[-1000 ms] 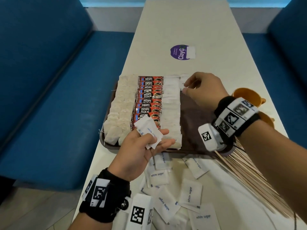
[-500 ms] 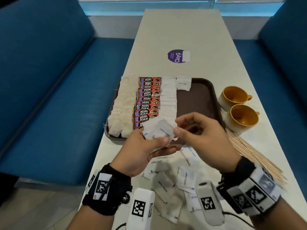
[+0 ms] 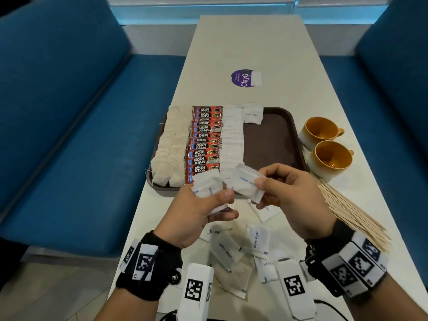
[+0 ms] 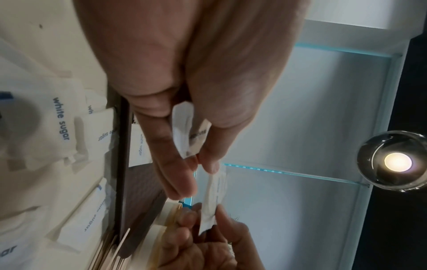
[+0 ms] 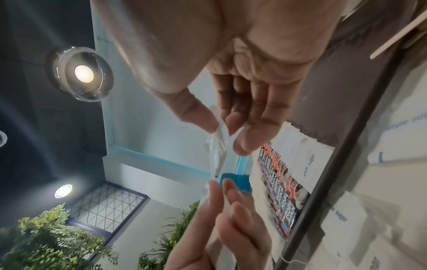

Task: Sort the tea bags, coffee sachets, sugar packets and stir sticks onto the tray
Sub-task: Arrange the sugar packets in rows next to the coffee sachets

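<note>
Above the tray's near edge my left hand (image 3: 222,202) grips a small stack of white sugar packets (image 3: 207,191). Beside it, my right hand (image 3: 261,193) pinches one sugar packet (image 3: 245,184) between thumb and fingers, its other end still by the left thumb. The left wrist view shows the left hand (image 4: 198,173) pinching its packets (image 4: 191,135). In the right wrist view the right hand (image 5: 223,135) holds its packet (image 5: 217,151) edge-on. The brown tray (image 3: 271,140) carries columns of tea bags (image 3: 171,147), coffee sachets (image 3: 205,140) and sugar packets (image 3: 231,140), plus a single packet (image 3: 253,114) at the far end.
Several loose sugar packets (image 3: 243,249) lie on the table under my hands. A bundle of wooden stir sticks (image 3: 352,212) lies to the right of the tray. Two yellow cups (image 3: 320,130) (image 3: 332,157) stand by the tray's right rim. Blue benches flank the table.
My right hand left a packet at the tray's far end, came back to the left hand and took hold of one packet from its stack. The left hand stayed put.
</note>
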A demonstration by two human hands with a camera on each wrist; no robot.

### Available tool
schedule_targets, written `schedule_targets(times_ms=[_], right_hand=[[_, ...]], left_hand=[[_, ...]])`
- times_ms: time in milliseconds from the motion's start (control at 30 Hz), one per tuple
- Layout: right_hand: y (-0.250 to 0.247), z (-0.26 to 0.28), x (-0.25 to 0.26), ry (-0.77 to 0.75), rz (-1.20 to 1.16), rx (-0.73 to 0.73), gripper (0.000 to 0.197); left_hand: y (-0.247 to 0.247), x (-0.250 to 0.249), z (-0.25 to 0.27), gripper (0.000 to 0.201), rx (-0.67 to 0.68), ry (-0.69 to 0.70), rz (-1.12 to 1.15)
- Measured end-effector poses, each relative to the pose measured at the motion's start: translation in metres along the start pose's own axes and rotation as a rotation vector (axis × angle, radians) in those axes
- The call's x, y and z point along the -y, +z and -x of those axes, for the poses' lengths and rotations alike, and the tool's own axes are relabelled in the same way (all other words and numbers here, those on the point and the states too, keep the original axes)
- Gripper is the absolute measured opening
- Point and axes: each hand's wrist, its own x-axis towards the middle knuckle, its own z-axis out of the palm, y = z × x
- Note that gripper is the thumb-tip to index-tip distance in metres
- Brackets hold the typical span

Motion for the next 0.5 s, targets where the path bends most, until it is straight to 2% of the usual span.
schedule_targets(times_ms=[133, 267, 367, 500], right_hand=[[-0.004, -0.001, 0.002, 0.055, -0.012, -0.022, 0.007], [-0.001, 0.001, -0.001, 0.013, -0.001, 0.038, 0.011], [0.001, 0.001, -0.002, -0.022, 0.028, 0.101, 0.015], [0.001, 0.002, -0.001, 0.000, 0.044, 0.146, 0.016]], left_hand=[[0.000, 0.000, -0.005, 0.025, -0.044, 0.003, 0.070], [0.005, 0.000, -0.008, 0.045, -0.026, 0.000, 0.009], [0.007, 0.002, -0.011, 0.033, -0.060, 0.008, -0.064], [0.004, 0.006, -0.015, 0.029, -0.168, 0.021, -0.018]])
